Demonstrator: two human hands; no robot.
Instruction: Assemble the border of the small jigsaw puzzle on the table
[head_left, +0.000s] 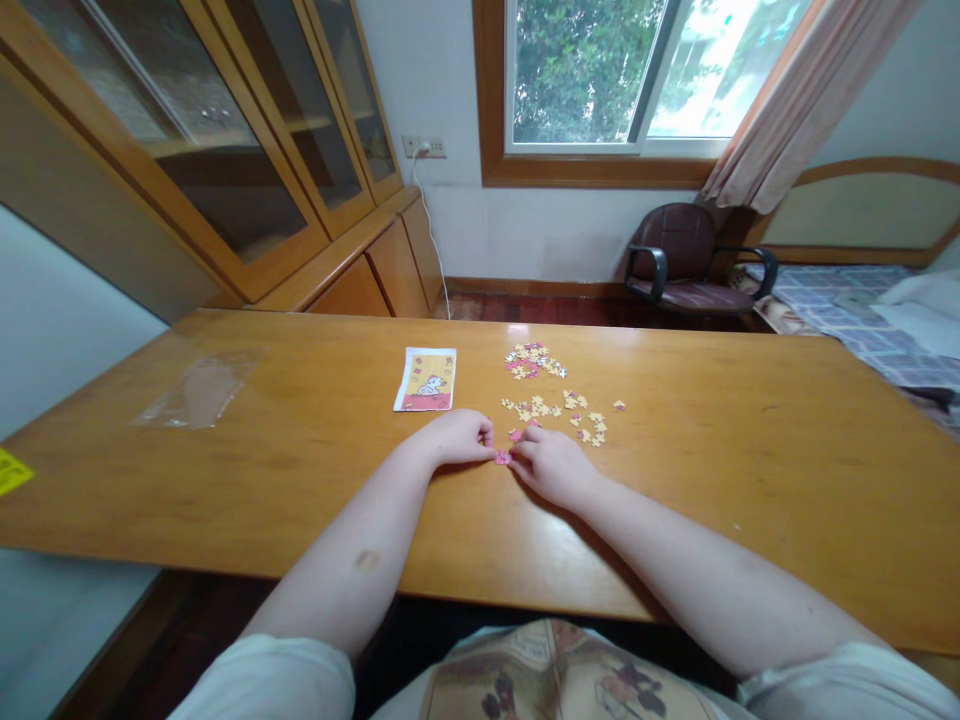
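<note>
Pink jigsaw puzzle pieces [502,457] lie on the table between my two hands. My left hand [463,437] rests at their left side, fingers curled and thumb tip touching the pink edge. From the right, my right hand [553,465] pinches at the same pieces, its fingers bent together. Another pink piece [515,435] sits just beyond my right fingertips. Past the hands are loose yellow pieces [536,408] and a mixed pile [531,360] of pink, yellow and white ones. A picture card [427,380] with a white animal on yellow and pink lies beyond my left hand.
The wooden table [300,480] spans the view. A clear plastic bag [199,390] lies at its left, a yellow sticker [13,472] on the left edge. Several yellow pieces [592,430] are scattered to the right. Behind stand a glass-door cabinet [315,110] and an armchair [686,255].
</note>
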